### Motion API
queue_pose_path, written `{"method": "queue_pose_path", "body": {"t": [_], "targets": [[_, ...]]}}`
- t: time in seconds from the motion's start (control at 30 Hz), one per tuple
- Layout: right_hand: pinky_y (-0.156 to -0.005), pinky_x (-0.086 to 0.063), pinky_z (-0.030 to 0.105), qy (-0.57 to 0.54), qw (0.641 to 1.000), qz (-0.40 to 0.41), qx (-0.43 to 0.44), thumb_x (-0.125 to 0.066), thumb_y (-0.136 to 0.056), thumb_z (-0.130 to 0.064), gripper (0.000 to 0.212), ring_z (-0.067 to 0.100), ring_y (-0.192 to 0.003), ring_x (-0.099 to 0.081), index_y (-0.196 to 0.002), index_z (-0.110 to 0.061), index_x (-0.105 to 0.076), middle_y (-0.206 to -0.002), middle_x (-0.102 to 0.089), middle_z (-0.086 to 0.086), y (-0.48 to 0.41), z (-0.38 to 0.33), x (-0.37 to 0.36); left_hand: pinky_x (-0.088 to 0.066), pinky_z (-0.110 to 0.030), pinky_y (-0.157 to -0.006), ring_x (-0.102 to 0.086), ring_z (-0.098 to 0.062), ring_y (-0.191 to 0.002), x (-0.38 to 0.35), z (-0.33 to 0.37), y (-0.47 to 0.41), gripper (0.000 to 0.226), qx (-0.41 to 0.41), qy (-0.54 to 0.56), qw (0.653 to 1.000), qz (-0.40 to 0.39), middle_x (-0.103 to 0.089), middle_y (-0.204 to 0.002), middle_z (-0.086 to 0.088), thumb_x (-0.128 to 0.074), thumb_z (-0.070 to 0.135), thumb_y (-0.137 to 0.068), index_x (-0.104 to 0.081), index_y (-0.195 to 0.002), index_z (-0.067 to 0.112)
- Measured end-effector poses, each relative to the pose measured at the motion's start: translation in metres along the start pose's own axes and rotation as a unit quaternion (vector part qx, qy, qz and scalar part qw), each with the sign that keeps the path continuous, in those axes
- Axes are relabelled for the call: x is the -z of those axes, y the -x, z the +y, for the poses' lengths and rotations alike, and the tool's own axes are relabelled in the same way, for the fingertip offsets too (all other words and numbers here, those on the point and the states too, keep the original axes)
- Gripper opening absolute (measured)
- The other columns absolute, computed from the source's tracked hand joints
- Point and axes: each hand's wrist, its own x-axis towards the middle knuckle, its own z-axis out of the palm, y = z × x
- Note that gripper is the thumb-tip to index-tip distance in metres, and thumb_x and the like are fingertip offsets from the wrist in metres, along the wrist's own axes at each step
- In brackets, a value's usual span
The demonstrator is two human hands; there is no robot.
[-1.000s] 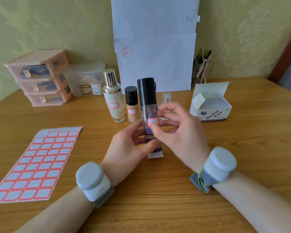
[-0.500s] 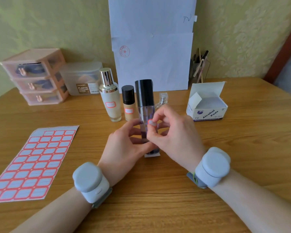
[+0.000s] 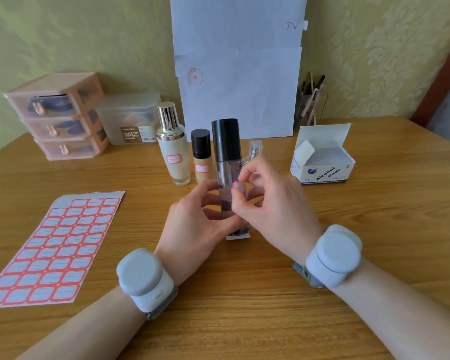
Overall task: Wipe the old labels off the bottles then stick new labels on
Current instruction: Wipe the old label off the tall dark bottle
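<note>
The left hand (image 3: 192,219) grip wraps the bottle (image 3: 227,154); the right hand (image 3: 268,203) pinches the label (image 3: 237,185). Best to keep the bottle still and press the label flat.

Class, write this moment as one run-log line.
left hand: holds black-capped clear bottle upright | right hand: pinches red-bordered label at bottle's side

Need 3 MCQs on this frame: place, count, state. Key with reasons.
1. The label sheet lies: A) left of the left hand B) at far right C) on the floor
2. Drawers in the pink unit: A) two B) three C) five
3. The right hand: A) lies flat B) pinches a label on the tall bottle C) out of view
1A, sheet is far left on the table; 2B, three stacked fronts; 3B, thumb and finger meet at the label.
</note>
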Motion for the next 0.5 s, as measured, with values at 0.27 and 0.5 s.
{"method": "queue_pose_path", "body": {"t": [0.27,0.5], "targets": [[-0.051,-0.053,0.023,-0.002,1.000,-0.017,0.003,-0.060,-0.092,-0.026,0.026,0.009,-0.065,-0.067,-0.098,-0.033,-0.036,-0.082,-0.070,-0.001,0.0021,0.0013,-0.0024,-0.055,-0.010,-0.064,-0.071,0.007,-0.077,-0.0002,-0.0034,-0.0007,0.057,-0.010,-0.012,1.000,0.002,-0.070,-0.093,0.020,-0.082,0.042,-0.069,-0.052,-0.117,0.041],[-0.051,-0.056,0.025,-0.018,0.999,-0.046,-0.012,-0.061,-0.089,-0.036,0.028,0.005,-0.065,-0.068,-0.101,-0.034,-0.036,-0.087,-0.067,-0.007,0.0014,0.0028,-0.0022,-0.064,-0.030,-0.072,-0.074,0.001,-0.078,0.0024,-0.0053,-0.0028,0.051,0.027,0.005,0.999,-0.015,-0.073,-0.091,0.018,-0.079,0.046,-0.064,-0.056,-0.109,0.050]]}}
